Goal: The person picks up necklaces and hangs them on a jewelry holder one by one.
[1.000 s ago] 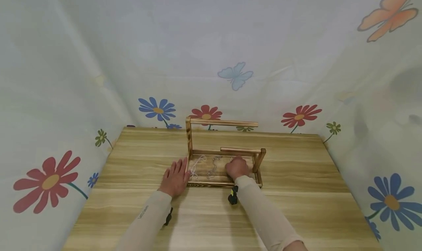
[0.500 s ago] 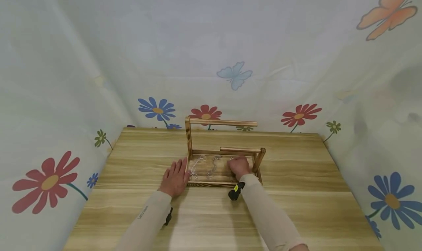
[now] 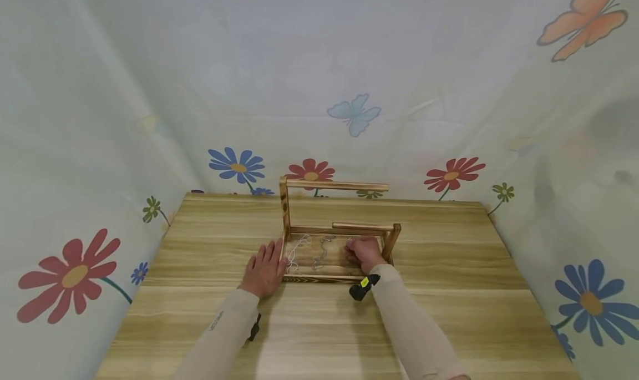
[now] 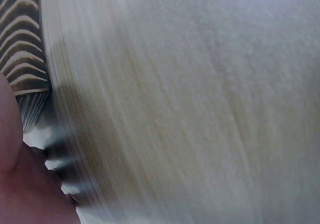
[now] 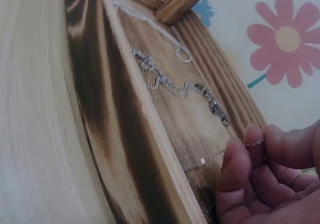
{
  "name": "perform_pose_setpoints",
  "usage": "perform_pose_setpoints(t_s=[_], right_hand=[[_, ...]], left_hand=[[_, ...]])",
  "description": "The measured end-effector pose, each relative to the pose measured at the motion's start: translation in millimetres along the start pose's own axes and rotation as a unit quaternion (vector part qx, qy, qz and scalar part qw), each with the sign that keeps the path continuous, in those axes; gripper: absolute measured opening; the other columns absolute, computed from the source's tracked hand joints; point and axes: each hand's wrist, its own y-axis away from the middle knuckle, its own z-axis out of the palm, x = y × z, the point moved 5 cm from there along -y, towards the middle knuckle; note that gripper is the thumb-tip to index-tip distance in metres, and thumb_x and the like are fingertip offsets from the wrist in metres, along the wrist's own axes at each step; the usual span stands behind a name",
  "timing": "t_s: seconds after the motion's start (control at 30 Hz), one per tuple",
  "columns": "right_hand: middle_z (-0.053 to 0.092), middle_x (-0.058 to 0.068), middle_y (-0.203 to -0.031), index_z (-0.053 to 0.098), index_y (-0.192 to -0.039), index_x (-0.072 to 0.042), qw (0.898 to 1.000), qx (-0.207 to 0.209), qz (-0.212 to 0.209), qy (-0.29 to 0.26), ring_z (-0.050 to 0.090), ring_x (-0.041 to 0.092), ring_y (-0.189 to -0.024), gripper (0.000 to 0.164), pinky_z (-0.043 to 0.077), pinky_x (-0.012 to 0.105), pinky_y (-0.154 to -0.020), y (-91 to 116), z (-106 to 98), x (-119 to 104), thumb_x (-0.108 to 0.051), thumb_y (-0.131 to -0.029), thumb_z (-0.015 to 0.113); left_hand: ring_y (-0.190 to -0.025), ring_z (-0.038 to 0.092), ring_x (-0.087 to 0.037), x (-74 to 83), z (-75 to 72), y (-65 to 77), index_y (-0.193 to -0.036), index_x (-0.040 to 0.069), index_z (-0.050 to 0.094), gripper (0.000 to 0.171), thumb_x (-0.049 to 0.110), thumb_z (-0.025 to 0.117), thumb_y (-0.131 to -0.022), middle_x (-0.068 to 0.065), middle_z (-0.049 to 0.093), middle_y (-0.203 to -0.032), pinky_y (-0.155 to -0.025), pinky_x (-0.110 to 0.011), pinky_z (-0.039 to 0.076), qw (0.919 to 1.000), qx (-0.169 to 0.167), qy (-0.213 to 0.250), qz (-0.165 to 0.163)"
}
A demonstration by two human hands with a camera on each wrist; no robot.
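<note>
A wooden jewelry stand (image 3: 319,279) has a shallow tray base with two upright posts and rods. My left hand (image 3: 264,269) rests with straight fingers along the tray's left side. Over the tray's right part, my right hand (image 3: 365,252) pinches a thin silver chain (image 5: 215,156) between thumb and fingertips. The chain trails down to the tray floor in the right wrist view, partly hidden by the fingers. Beside it lie a thicker dark-silver chain (image 5: 170,87) in the middle and a pale silver chain (image 5: 150,19) toward the left end.
The stand sits on a wood-grain table (image 3: 214,219). A taller post (image 3: 285,208) rises at the tray's left end, a shorter post (image 3: 391,241) at its right. Their rods reach over the back of the tray. A white flower-printed curtain (image 3: 279,80) encloses the table.
My right hand has shifted slightly right and its wrist has turned outward, so the pinching fingers show more. The left hand and the other two chains stay put.
</note>
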Motion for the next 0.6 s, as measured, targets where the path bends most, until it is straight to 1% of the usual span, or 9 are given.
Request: perform_pose_setpoints(t_s=[0.1,0.17,0.23,0.4,0.5,0.6], right_hand=[[0.074,0.007,-0.082,0.067,-0.119,0.016,0.999,-0.011,0.012,-0.031,0.071,0.014,-0.072,0.027,0.062,0.031,-0.070,3,0,0,0.006,-0.095,0.062],[0.075,0.007,-0.084,0.066,-0.122,0.016,0.999,-0.014,0.013,-0.034,0.073,0.015,-0.076,0.028,0.063,0.033,-0.074,5,1,-1,0.006,-0.095,0.063],[0.076,0.006,-0.088,0.066,-0.124,0.015,0.999,-0.016,0.015,-0.035,0.074,0.014,-0.080,0.031,0.064,0.035,-0.082,7,1,-3,0.005,-0.095,0.065],[0.075,0.006,-0.093,0.066,-0.125,0.015,0.999,-0.020,0.010,-0.041,0.074,0.010,-0.081,0.034,0.059,0.045,-0.101,15,4,-11,0.006,-0.092,0.069],[0.075,0.005,-0.092,0.066,-0.124,0.014,0.999,-0.021,0.009,-0.049,0.075,0.012,-0.083,0.033,0.057,0.047,-0.105,19,4,-16,0.007,-0.092,0.069],[0.075,0.006,-0.090,0.063,-0.125,0.014,0.996,-0.030,0.013,-0.077,0.077,0.016,-0.085,0.034,0.057,0.048,-0.106,22,5,-18,0.007,-0.093,0.068]], left_hand=[[-0.164,0.002,-0.040,1.1,-0.9,1.0,-0.170,0.019,0.004,0.066,0.046,0.024,-0.113,-0.014,0.008,-0.177,-0.130,-0.067,0.004,1.0000,-0.004,-0.003,-0.001],[-0.164,0.001,-0.040,2.4,-1.3,2.3,-0.170,0.019,0.003,0.066,0.046,0.023,-0.113,-0.014,0.007,-0.177,-0.130,-0.066,0.004,1.0000,-0.007,-0.005,-0.002],[-0.164,0.002,-0.041,4.3,-2.4,3.9,-0.170,0.019,0.003,0.066,0.046,0.023,-0.114,-0.015,0.007,-0.177,-0.130,-0.066,0.004,1.0000,-0.007,-0.005,-0.002],[-0.163,0.006,-0.043,7.8,-6.7,6.7,-0.170,0.018,0.007,0.065,0.046,0.024,-0.114,-0.018,0.012,-0.176,-0.129,-0.067,0.006,1.0000,0.001,-0.003,0.000],[-0.163,0.005,-0.043,5.4,-5.0,4.8,-0.170,0.018,0.005,0.066,0.047,0.022,-0.114,-0.017,0.010,-0.176,-0.129,-0.067,0.006,1.0000,0.002,-0.008,0.004],[-0.164,0.003,-0.042,0.9,-0.5,1.1,-0.170,0.019,0.003,0.067,0.048,0.021,-0.113,-0.016,0.008,-0.177,-0.129,-0.067,0.005,0.9999,0.002,-0.010,0.006]])
